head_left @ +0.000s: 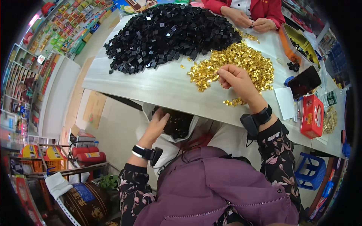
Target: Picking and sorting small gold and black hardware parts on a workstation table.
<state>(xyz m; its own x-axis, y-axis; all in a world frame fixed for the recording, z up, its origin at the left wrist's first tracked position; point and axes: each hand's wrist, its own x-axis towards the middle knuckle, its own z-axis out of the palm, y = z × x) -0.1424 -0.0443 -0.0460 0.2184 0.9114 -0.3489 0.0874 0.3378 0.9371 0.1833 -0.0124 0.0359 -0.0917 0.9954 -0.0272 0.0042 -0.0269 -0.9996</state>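
My right hand (236, 80) hovers at the near edge of a pile of small shiny gold clips (245, 60), thumb and fingers pinched together. Whatever lies between those fingertips is too small to make out. Below the table edge, my left hand (155, 126) reaches over the mouth of a white bag (191, 128) on my lap, thumb and fingers apart, and I see nothing held. Dark pieces (177, 122) with a few gold glints fill the bag. A large heap of small black square plastic pieces (169, 35) spreads across the table beyond.
Opposite, a co-worker in red sleeves (271, 11) handles a small piece with both hands. An orange tin (290, 45), a phone (304, 82) and a red box (312, 116) stand at the right. A blue stool (310, 171) is below; shelves line the left.
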